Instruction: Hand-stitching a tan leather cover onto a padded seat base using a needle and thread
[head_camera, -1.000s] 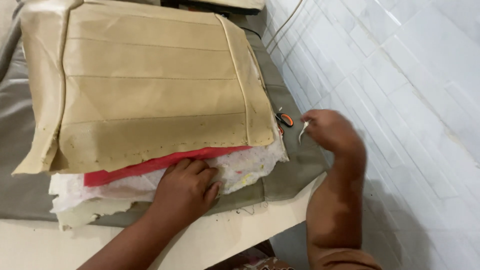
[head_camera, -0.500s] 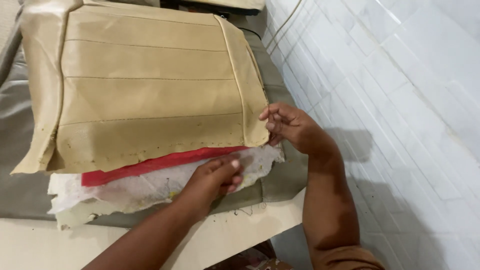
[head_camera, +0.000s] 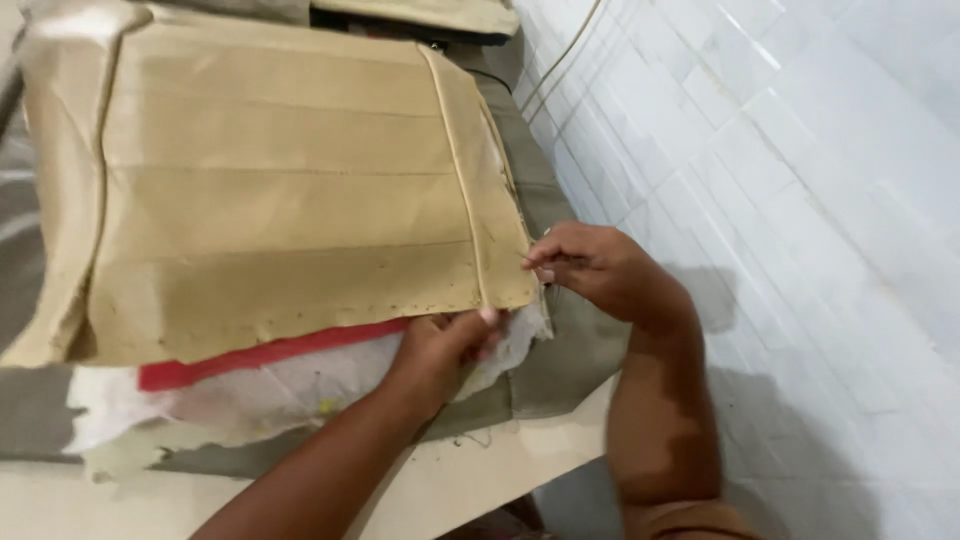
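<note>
Two hands meet at the lower right corner of the tan stitched cover (head_camera: 290, 200), near the middle of the frame. Your left hand (head_camera: 445, 350) comes up from the bottom centre, forearm slanting up and to the right, and its fingers curl closed on the front edge of the cover where it lies over the white padding (head_camera: 270, 385). Your right hand (head_camera: 600, 270) reaches in from the lower right, forearm nearly upright and wrist bent toward the left; its fingertips pinch the cover's right corner just beside a raised seam.

The cover fills the upper left and centre of the frame. It is a beige panel with straight stitched lines across it, a piped seam running down its right side and small dark specks along the front edge. Under that edge a red strip (head_camera: 260, 355) shows, then the white padding, ragged at its left end. All of it rests on grey fabric (head_camera: 560, 350) spread on the pale desk (head_camera: 450, 480). A white tiled wall (head_camera: 780, 180) takes up the right side.
</note>
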